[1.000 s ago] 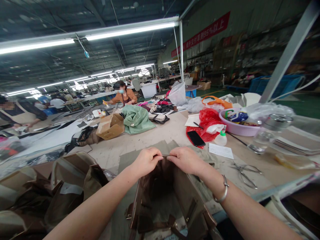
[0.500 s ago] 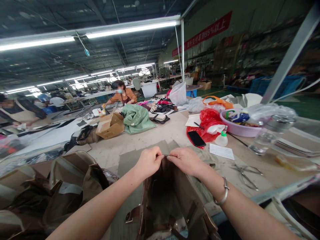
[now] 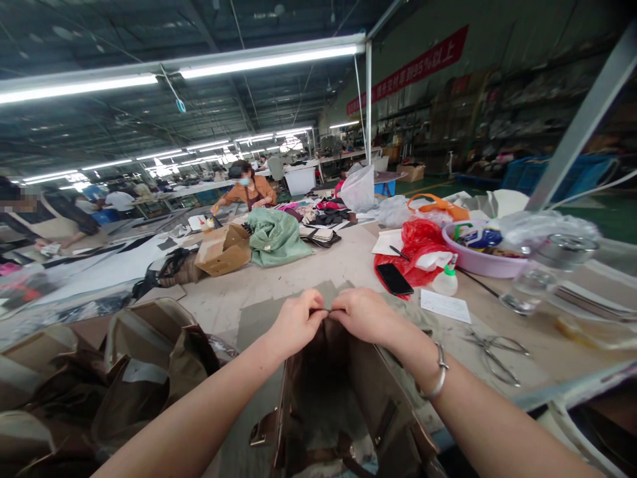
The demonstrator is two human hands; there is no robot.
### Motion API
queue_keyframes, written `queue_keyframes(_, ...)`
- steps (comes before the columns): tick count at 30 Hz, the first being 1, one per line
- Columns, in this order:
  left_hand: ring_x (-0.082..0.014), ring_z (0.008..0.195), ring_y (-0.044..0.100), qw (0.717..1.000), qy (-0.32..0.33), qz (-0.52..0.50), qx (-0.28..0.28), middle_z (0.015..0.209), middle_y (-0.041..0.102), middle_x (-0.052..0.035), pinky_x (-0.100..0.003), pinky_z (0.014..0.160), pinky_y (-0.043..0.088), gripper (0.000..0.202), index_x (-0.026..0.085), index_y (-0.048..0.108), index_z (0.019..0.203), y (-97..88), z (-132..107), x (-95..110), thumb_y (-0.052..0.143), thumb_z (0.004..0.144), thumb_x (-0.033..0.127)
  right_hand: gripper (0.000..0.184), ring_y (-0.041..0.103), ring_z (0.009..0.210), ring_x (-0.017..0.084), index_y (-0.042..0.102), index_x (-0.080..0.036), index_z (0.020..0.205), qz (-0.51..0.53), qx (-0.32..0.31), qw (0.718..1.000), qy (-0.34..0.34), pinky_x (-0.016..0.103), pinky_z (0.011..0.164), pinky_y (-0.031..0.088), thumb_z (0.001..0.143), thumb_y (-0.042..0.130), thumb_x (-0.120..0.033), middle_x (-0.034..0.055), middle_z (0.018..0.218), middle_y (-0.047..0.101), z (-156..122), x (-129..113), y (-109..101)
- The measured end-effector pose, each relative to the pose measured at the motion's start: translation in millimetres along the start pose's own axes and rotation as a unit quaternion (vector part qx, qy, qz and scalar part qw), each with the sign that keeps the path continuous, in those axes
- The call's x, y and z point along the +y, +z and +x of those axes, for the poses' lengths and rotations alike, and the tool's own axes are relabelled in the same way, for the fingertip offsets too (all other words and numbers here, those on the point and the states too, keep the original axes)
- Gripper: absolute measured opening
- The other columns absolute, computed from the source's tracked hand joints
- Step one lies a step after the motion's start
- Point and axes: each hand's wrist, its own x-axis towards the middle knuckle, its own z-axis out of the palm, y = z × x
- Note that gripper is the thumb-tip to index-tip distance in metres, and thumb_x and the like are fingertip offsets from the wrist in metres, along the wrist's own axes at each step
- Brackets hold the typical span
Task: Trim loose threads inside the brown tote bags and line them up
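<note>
With our left hand and right hand we pinch the far rim of an open brown bag, scissors lying on the table to our right near a white slip.

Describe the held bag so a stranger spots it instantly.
At the big worktable, look bottom centre. There an open brown bag shows its dark inside. Unlike the brown pieces at left, its far rim is pinched by the left hand and right hand.

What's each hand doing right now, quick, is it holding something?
Left hand: closed, pinching the bag at its far edge.
Right hand: closed, pinching the bag there too, close beside the left hand.
</note>
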Motion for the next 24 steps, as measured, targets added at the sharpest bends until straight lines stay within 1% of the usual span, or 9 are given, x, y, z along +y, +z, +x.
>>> queue_keyframes(2,-0.0152,0.084,0.063,0.996,-0.015,-0.084,-0.022,0.097,0.068,-0.0013,-0.026,0.077,0.046,0.046,0.021,0.045,0.116,-3.6,-2.9,-5.3,0.064,0.073,0.021,0.021,0.057,0.075,0.016,0.068,-0.022,0.078,0.004,0.015,1.000,-0.016,0.026,0.065,0.034,0.085,0.050,-0.029,0.0027,0.080,0.067,-1.2,2.6,2.0)
queue_keyframes(3,-0.0158,0.087,0.062,0.994,-0.021,-0.103,-0.032,0.103,0.067,-0.0023,-0.026,0.079,0.046,0.054,0.021,0.045,0.118,-5.8,-4.5,-8.0,0.068,0.070,0.023,0.020,0.057,0.074,0.015,0.068,-0.021,0.077,0.007,0.023,0.999,-0.022,0.026,0.064,0.034,0.085,0.050,-0.028,0.0025,0.078,0.066,-2.2,4.6,3.0)
queue_keyframes(4,-0.0165,0.088,0.062,0.993,-0.026,-0.105,-0.041,0.105,0.066,-0.0025,-0.026,0.079,0.046,0.053,0.021,0.049,0.116,-8.2,-5.9,-10.3,0.070,0.068,0.026,0.020,0.056,0.072,0.015,0.067,-0.020,0.075,0.010,0.032,0.999,-0.028,0.025,0.063,0.034,0.085,0.051,-0.027,0.0022,0.076,0.066,-3.1,6.8,3.9)
queue_keyframes(5,-0.0172,0.088,0.062,0.994,-0.029,-0.093,-0.045,0.103,0.067,-0.0019,-0.026,0.079,0.046,0.045,0.021,0.055,0.110,-10.5,-7.1,-12.0,0.071,0.068,0.028,0.020,0.055,0.071,0.014,0.066,-0.020,0.073,0.014,0.040,0.998,-0.036,0.025,0.062,0.033,0.085,0.051,-0.027,0.0018,0.074,0.065,-3.9,9.0,4.8)
queue_keyframes(8,-0.0163,0.082,0.061,0.997,-0.023,-0.052,-0.055,0.089,0.069,0.0018,-0.024,0.075,0.045,0.017,0.020,0.067,0.089,-15.8,-8.6,-13.7,0.062,0.076,0.030,0.021,0.054,0.069,0.013,0.064,-0.018,0.070,0.030,0.055,0.996,-0.060,0.024,0.061,0.033,0.085,0.053,-0.027,0.0012,0.071,0.062,-3.8,14.7,6.5)
queue_keyframes(11,-0.0145,0.076,0.061,0.997,-0.016,-0.042,-0.056,0.082,0.069,0.0035,-0.022,0.071,0.043,0.017,0.021,0.069,0.086,-17.7,-7.7,-12.2,0.056,0.081,0.029,0.019,0.053,0.068,0.012,0.063,-0.018,0.069,0.059,0.051,0.994,-0.074,0.023,0.061,0.033,0.084,0.054,-0.024,0.0006,0.070,0.061,-1.7,18.3,7.5)
queue_keyframes(19,-0.0135,0.072,0.060,0.998,-0.002,0.026,-0.053,0.078,0.069,0.0026,-0.022,0.066,0.042,0.017,0.020,0.069,0.082,-16.8,-4.6,-8.5,0.052,0.083,0.023,0.016,0.052,0.067,0.011,0.063,-0.018,0.070,0.111,0.051,0.988,-0.092,0.022,0.061,0.034,0.083,0.055,-0.021,0.0000,0.069,0.061,-0.6,23.4,9.4)
queue_keyframes(21,-0.0137,0.073,0.061,0.999,-0.002,0.031,-0.043,0.081,0.069,0.0022,-0.023,0.068,0.043,0.015,0.020,0.068,0.085,-14.7,-4.8,-9.0,0.053,0.082,0.021,0.016,0.053,0.068,0.012,0.064,-0.018,0.071,0.117,0.050,0.988,-0.085,0.022,0.062,0.034,0.083,0.055,-0.021,0.0002,0.070,0.062,-0.2,24.8,10.0)
queue_keyframes(24,-0.0136,0.076,0.062,0.999,0.013,0.034,-0.003,0.085,0.069,0.0015,-0.023,0.072,0.045,0.018,0.020,0.063,0.096,-11.3,-4.9,-11.7,0.054,0.081,0.017,0.015,0.054,0.069,0.012,0.065,-0.018,0.071,0.119,0.050,0.990,-0.063,0.022,0.064,0.035,0.083,0.055,-0.022,0.0006,0.071,0.063,1.0,26.1,10.8)
